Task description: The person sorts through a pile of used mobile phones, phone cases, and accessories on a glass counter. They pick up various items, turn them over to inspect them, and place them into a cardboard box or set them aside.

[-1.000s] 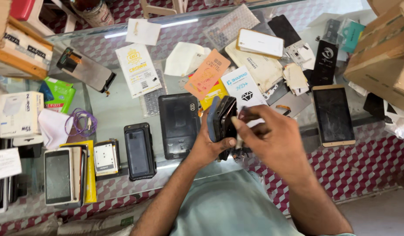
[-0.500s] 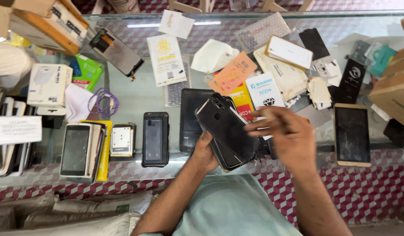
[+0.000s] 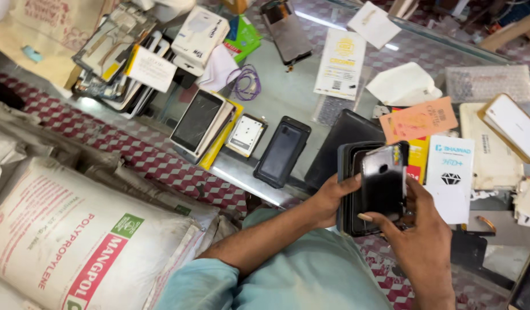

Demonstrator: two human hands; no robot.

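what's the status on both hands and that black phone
Left hand grips dark phone stack from the side. Right hand holds glossy black phone against it. Nothing between them.

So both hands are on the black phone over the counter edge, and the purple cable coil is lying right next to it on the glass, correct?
Not quite. The head view shows the left hand and right hand on the black phone, but the purple cable coil lies well away, up the glass counter beside a white cloth.
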